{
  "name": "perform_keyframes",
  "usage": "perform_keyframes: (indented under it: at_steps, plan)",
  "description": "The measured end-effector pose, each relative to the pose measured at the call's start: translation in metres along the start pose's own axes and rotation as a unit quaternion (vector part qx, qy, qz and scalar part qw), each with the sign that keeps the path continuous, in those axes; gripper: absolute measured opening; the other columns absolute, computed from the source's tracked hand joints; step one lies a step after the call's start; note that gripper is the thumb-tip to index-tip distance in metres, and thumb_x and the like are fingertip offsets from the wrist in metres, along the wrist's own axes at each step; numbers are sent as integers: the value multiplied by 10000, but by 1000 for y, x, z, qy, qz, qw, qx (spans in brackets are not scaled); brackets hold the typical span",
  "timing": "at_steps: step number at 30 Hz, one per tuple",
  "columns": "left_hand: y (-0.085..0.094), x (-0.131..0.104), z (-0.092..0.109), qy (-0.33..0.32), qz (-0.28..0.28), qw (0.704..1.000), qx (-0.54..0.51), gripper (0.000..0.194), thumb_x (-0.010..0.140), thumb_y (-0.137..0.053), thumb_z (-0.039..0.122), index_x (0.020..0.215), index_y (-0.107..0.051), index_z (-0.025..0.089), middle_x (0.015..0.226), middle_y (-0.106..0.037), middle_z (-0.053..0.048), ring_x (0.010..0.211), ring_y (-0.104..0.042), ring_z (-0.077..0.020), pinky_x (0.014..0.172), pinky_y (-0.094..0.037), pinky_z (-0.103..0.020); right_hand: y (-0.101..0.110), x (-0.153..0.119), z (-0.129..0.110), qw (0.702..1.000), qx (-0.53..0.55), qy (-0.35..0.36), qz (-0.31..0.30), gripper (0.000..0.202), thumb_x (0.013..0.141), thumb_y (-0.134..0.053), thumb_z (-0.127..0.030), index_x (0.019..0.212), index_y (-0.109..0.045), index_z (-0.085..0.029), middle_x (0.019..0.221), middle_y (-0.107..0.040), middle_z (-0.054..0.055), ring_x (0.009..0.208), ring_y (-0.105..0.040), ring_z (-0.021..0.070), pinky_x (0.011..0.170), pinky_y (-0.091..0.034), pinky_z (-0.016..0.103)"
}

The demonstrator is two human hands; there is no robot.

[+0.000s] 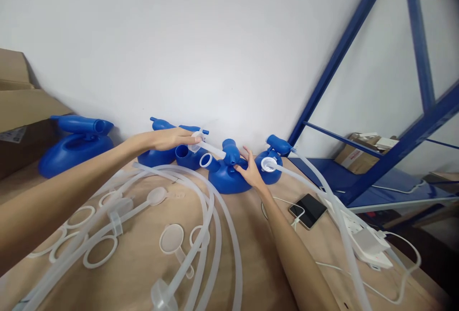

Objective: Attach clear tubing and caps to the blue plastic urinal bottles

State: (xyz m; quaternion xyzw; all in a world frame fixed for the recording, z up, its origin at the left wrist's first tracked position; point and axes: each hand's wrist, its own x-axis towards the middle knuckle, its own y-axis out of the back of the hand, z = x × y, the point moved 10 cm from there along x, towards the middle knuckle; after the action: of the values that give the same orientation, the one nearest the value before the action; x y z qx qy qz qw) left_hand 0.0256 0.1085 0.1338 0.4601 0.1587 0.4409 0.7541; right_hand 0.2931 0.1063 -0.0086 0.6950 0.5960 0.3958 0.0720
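My left hand [168,138] reaches far over the table and pinches the end of a translucent white tube [210,148] that runs into the spout of a blue plastic bottle [227,177]. My right hand [253,170] rests flat against that bottle's right side and steadies it. A white ring cap [207,160] sits on the bottle's left opening. Close beside my right hand stands another blue bottle [272,158] with a white cap and a long tube fitted.
More blue bottles [77,146] line the white wall. Loose white tubes, rings and funnel caps [172,239] lie on the wooden table. A phone [308,209] and a power strip [369,244] lie at the right. Blue shelving [401,148] stands right, cardboard boxes left.
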Motion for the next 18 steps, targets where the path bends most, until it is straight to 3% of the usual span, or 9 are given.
perform_keyframes:
  at_steps: [3, 5, 9, 12, 15, 18]
  plan:
    - [-24, 2, -6, -38, -94, 994, 25, 560, 915, -497, 678, 1143, -738, 227, 1106, -762, -56, 1021, -668, -269, 884, -478, -303, -7, 4, 0, 996, -64, -25, -50, 1060, 753, -798, -563, 1621, -291, -226, 1605, -458, 169, 1514, -391, 355, 1249, -250, 578]
    - [-25, 4, -20, -41, -91, 994, 51, 587, 871, -561, 702, 1166, -708, 216, 1025, -751, -62, 919, -670, -264, 776, -472, -291, -8, 9, -2, 993, -85, -37, -67, 1064, 694, -836, -611, 1578, -395, -217, 1606, -456, 170, 1509, -391, 375, 1243, -274, 568]
    - [-30, 6, -49, -44, -74, 986, 144, 729, 754, -678, 730, 1259, -612, 208, 1052, -736, -88, 958, -679, -307, 765, -470, -318, -12, 22, -5, 987, -41, -53, -145, 754, 717, -832, -603, 1337, -655, -214, 1362, -690, 125, 1266, -641, 344, 1077, -504, 457]
    - [-43, 9, -57, -33, -62, 969, 236, 791, 758, -647, 779, 1303, -536, 217, 1130, -726, -122, 1054, -674, -363, 781, -475, -350, -17, 29, -4, 979, -6, -73, -189, 565, 709, -849, -595, 1117, -754, -215, 1108, -795, 75, 1043, -739, 321, 908, -583, 389]
    - [-51, 12, -54, 2, -41, 957, 286, 804, 792, -595, 803, 1327, -491, 212, 1141, -727, -151, 1038, -687, -389, 753, -474, -363, -17, 34, -1, 983, -2, -73, -166, 504, 702, -860, -579, 1023, -769, -201, 1025, -807, 59, 979, -749, 314, 866, -586, 377]
    - [-42, 13, -49, 18, -22, 953, 302, 788, 786, -627, 774, 1312, -493, 204, 1113, -735, -142, 994, -689, -377, 732, -464, -354, -17, 34, 4, 988, -2, -74, -135, 505, 697, -861, -581, 986, -765, -179, 1019, -805, 71, 973, -746, 313, 841, -587, 371]
